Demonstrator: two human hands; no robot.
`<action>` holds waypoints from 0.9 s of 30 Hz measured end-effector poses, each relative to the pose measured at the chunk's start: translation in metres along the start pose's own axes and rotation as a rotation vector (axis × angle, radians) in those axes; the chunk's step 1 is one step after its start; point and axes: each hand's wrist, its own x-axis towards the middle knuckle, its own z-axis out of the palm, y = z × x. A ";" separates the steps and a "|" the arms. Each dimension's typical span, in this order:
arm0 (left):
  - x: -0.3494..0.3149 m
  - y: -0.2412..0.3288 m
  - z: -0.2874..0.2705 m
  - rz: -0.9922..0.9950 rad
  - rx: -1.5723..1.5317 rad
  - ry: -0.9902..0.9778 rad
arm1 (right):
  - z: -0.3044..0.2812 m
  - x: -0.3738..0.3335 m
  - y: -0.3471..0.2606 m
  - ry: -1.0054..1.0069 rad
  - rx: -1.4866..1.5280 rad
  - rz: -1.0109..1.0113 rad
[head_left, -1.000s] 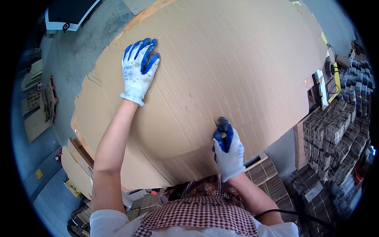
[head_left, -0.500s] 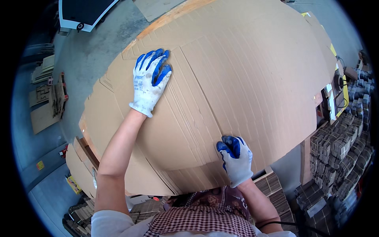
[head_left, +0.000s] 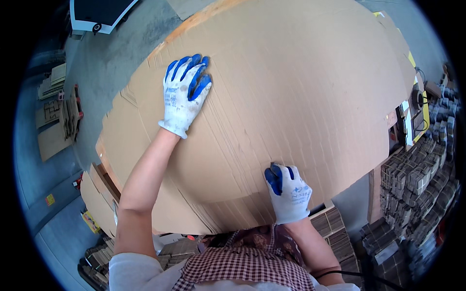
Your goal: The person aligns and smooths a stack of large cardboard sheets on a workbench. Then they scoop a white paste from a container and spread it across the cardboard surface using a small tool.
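Note:
A large sheet of brown cardboard (head_left: 310,87), creased with many parallel lines, spreads out in front of me. My left hand (head_left: 187,97), in a white glove with blue-coated fingers, lies flat on its left part, fingers stretched forward and the thumb a little apart. Closer to my body, my right hand (head_left: 289,189), in a matching glove, rests on the cardboard right of the middle. Its fingers are curled together with the tips at the sheet; whatever they may hold is hidden.
Bundled stacks of cardboard pieces (head_left: 412,174) stand at the right, with more bundles (head_left: 335,228) below the sheet's near edge. A wooden edge (head_left: 194,24) shows along the sheet's far left. Cardboard scraps (head_left: 60,116) lean at the left, and a dark-topped white machine (head_left: 99,14) stands beyond.
My right hand has turned so that the back of its glove shows more, and its fingers have drawn closer together. The long dark line across the cardboard shows much fainter. My left hand stays flat.

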 end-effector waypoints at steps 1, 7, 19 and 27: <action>0.000 0.000 0.000 0.000 0.001 0.000 | -0.002 0.003 -0.002 -0.030 -0.141 -0.043; -0.003 -0.004 0.006 0.011 -0.005 0.021 | -0.010 0.008 -0.016 -0.015 0.059 -0.014; -0.003 -0.007 0.001 -0.037 -0.131 0.028 | 0.001 0.026 -0.045 -0.001 0.171 -0.098; -0.067 0.025 -0.055 0.375 -0.291 -0.295 | 0.010 0.056 -0.049 -0.199 0.028 -0.010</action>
